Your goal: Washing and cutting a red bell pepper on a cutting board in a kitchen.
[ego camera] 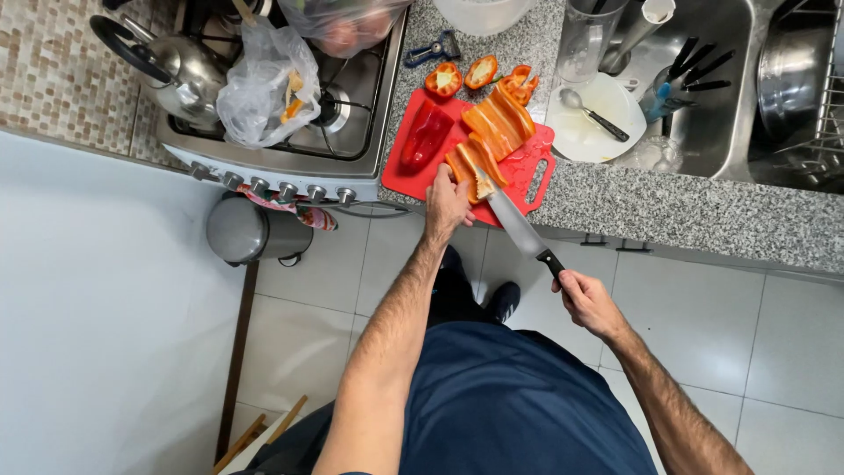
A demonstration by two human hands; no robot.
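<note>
While my left hand [447, 200] pins an orange pepper strip [467, 164] on the red cutting board [536, 171], my right hand [585, 299] is wrapped around the knife [519, 227] handle. Pepper skin looks waxy and slippery (the flesh soft), so I'd hold it down flat near the cut, on the granite surface [686, 207].

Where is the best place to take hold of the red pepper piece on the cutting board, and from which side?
Grip the red pepper piece across its narrow width near the middle, coming from the stove side. It lies lengthwise on the left part of the red cutting board, with free board on that side. The orange strips, the left hand and the knife crowd its other side.
</note>
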